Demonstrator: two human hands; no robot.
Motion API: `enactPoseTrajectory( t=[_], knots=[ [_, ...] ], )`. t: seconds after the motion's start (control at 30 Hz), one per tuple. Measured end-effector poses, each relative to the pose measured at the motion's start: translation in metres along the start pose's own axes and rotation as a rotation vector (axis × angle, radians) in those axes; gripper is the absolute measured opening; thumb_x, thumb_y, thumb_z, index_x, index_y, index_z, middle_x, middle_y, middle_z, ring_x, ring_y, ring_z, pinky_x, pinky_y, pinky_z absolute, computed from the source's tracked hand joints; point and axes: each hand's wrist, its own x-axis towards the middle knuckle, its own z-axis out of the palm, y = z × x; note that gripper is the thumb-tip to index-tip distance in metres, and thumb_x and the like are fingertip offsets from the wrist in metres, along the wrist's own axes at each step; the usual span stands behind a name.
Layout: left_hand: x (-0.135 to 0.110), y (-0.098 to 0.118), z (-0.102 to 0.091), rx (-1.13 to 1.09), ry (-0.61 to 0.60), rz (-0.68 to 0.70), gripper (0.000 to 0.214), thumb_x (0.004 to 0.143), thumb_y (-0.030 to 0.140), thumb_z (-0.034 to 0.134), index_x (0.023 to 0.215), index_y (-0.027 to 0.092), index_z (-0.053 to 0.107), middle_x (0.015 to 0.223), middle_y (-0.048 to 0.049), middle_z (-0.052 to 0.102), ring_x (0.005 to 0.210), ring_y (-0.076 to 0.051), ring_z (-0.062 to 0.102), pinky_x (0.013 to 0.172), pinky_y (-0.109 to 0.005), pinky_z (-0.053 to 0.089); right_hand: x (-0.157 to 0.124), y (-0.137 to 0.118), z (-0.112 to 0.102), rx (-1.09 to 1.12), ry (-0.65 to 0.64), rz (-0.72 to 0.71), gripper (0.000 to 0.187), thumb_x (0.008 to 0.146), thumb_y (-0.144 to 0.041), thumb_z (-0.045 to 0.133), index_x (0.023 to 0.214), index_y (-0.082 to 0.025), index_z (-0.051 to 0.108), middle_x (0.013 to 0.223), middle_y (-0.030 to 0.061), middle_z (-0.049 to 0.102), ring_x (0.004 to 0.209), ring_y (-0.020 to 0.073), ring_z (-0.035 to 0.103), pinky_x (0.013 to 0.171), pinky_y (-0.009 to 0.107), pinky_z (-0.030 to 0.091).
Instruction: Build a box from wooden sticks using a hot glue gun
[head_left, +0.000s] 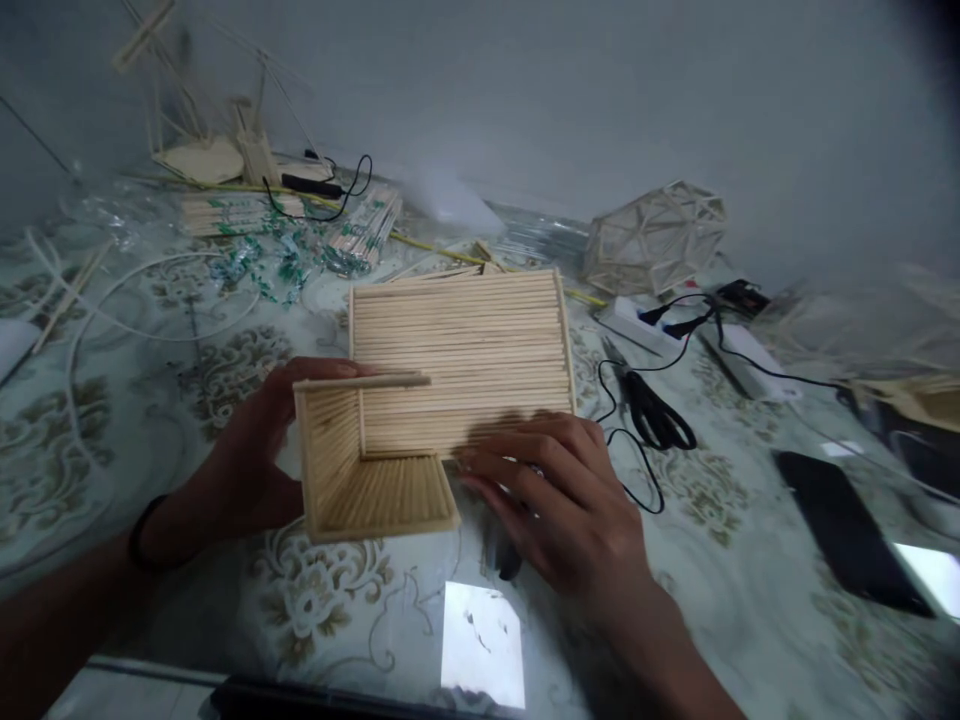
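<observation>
A model made of thin round wooden sticks is held up over the table, with a flat back panel and small slatted walls at its lower left. My left hand grips its left side, thumb low and fingers partly hidden behind a wall. Along the panel's lower right edge, my right hand has its fingers bent and closed against the sticks. A dark object shows below those fingers; its kind cannot be made out, nor whether the hand touches it.
Bundles of sticks and plastic wrappers lie at the back left. A geometric stick frame stands at the back right, near a white power strip. Further right are a coiled black cable and a black phone.
</observation>
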Motion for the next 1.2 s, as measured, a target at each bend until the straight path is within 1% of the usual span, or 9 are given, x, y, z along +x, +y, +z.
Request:
enactPoseTrajectory(
  t=[0.13,0.27,0.37,0.5,0.6,0.77,1.0,1.13,1.2],
  knots=[
    [-0.003,0.001,0.002,-0.022,-0.056,0.12,0.08,0.081,0.037,0.098,0.15,0.03,0.059,0.152,-0.0086,0.071,0.142,-0.026,0.069,0.12,-0.04,0.06,-0.007,-0.004,0.0,0.021,-0.057,0.027,0.015,0.104,-0.01,0.074,0.118,-0.016,0.073,0.106,0.0062,0.08,0.101,0.0209,0.066,0.098,0.042,0.047],
    [-0.003,0.01,0.006,-0.003,-0.084,0.233,0.065,0.098,0.033,0.083,0.156,0.027,0.053,0.155,-0.0069,0.07,0.147,-0.015,0.064,0.124,-0.03,0.055,-0.01,-0.012,0.0,0.056,-0.104,0.066,0.011,0.109,-0.012,0.067,0.116,-0.017,0.073,0.101,0.0051,0.078,0.097,0.0201,0.063,0.095,0.04,0.046],
    [-0.004,0.015,0.007,0.006,-0.107,0.244,0.059,0.104,0.036,0.076,0.157,0.028,0.052,0.155,-0.0064,0.069,0.15,-0.011,0.061,0.129,-0.027,0.05,-0.009,-0.016,-0.001,0.086,-0.094,0.065,0.011,0.11,-0.01,0.065,0.113,-0.017,0.073,0.098,0.0048,0.077,0.092,0.0191,0.062,0.09,0.039,0.046],
    [-0.004,0.018,0.006,0.051,-0.136,0.24,0.055,0.108,0.042,0.07,0.157,0.028,0.05,0.153,-0.0065,0.07,0.151,-0.008,0.059,0.128,-0.024,0.05,-0.006,-0.015,0.0,0.108,-0.121,0.052,0.013,0.109,-0.009,0.065,0.112,-0.018,0.073,0.096,0.0048,0.077,0.09,0.0195,0.063,0.086,0.04,0.047],
    [-0.003,0.021,0.007,0.074,-0.135,0.242,0.052,0.109,0.045,0.067,0.156,0.028,0.05,0.15,-0.0065,0.072,0.15,-0.007,0.06,0.127,-0.022,0.051,-0.004,-0.012,0.002,0.149,-0.104,0.013,0.014,0.11,-0.009,0.063,0.111,-0.018,0.074,0.095,0.0042,0.077,0.087,0.0192,0.063,0.082,0.039,0.045],
    [-0.004,0.023,0.005,0.085,-0.134,0.221,0.052,0.109,0.045,0.067,0.154,0.026,0.051,0.152,-0.0063,0.071,0.15,-0.007,0.059,0.128,-0.022,0.048,0.001,-0.009,0.002,0.201,-0.09,-0.024,0.014,0.106,-0.004,0.067,0.111,-0.015,0.073,0.095,0.0046,0.08,0.085,0.0189,0.062,0.083,0.038,0.046],
    [-0.008,0.018,0.002,0.09,-0.143,0.188,0.053,0.109,0.043,0.068,0.156,0.024,0.05,0.153,-0.0047,0.07,0.148,-0.008,0.061,0.126,-0.021,0.048,0.005,-0.012,0.003,0.224,-0.093,-0.001,0.012,0.108,-0.007,0.065,0.108,-0.015,0.074,0.095,0.0053,0.081,0.084,0.0182,0.062,0.086,0.037,0.047],
    [-0.009,0.013,0.004,0.068,-0.129,0.201,0.059,0.104,0.036,0.074,0.156,0.022,0.051,0.153,-0.0052,0.07,0.148,-0.01,0.062,0.124,-0.023,0.051,0.001,-0.008,-0.002,0.212,-0.143,0.018,0.014,0.107,-0.007,0.068,0.116,-0.016,0.074,0.102,0.0057,0.082,0.088,0.0189,0.065,0.089,0.039,0.05],
    [-0.009,0.01,0.004,0.042,-0.107,0.195,0.063,0.1,0.035,0.079,0.156,0.022,0.052,0.153,-0.0062,0.069,0.147,-0.012,0.063,0.123,-0.025,0.053,-0.004,-0.003,-0.008,0.176,-0.166,0.044,0.021,0.105,-0.007,0.07,0.123,-0.017,0.073,0.108,0.0066,0.082,0.094,0.0202,0.07,0.094,0.04,0.052]
  ],
)
